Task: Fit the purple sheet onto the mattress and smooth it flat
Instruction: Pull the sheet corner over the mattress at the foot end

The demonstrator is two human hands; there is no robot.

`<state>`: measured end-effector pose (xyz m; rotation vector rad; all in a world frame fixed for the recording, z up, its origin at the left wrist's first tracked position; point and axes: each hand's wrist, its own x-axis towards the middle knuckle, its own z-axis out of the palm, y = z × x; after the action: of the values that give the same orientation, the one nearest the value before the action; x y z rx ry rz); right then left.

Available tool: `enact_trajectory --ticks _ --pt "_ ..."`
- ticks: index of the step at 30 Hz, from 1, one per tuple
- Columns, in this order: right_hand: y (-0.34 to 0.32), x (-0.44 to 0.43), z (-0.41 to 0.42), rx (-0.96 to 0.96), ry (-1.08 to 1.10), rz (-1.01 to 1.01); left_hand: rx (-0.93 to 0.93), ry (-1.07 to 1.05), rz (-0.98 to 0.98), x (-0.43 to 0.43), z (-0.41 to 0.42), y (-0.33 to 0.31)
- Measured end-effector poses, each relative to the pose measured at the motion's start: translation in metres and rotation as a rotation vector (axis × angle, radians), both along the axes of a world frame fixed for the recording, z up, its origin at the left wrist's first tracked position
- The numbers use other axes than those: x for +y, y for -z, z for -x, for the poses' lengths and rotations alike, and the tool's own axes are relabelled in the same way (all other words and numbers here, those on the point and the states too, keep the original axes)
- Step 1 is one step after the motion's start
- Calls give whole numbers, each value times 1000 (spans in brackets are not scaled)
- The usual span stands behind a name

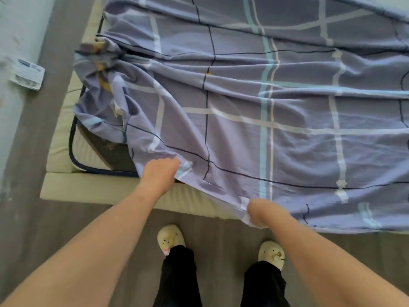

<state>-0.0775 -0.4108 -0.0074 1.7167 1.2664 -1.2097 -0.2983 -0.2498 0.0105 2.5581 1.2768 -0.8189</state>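
The left hand (159, 173) and the right hand (263, 212) hold the near edge of the purple sheet (243, 134).
Both sets of fingers curl tight on the cloth. From them the sheet spreads far and right over the mattress (88, 149), wrinkled and bunched at the left, where the near mattress corner shows bare.

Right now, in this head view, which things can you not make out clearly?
Head view only.
Fingertips of the left hand and right hand: hidden under the near edge of the purple sheet.
Its far and right parts: cut off by the frame.
Its bunched corner: motion-blurred.
The packet at the left: print too small and blurred.
Top of the mattress: mostly covered by the sheet.
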Motion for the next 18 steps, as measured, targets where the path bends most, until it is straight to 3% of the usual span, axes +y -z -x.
enact_trajectory --ticks 3,7,10,15,18 --pt "-15 36 43 -43 1 -18 -11 -5 41 21 29 0" --pt "-28 99 109 226 248 -426 -245 -277 548 33 45 -8" --pt "-29 133 152 362 239 -440 -328 -328 673 38 53 -18" --pt "-19 132 165 210 -115 -142 6 -21 477 61 92 -28" --pt "-12 122 142 126 -116 -48 91 -62 280 76 123 -28"
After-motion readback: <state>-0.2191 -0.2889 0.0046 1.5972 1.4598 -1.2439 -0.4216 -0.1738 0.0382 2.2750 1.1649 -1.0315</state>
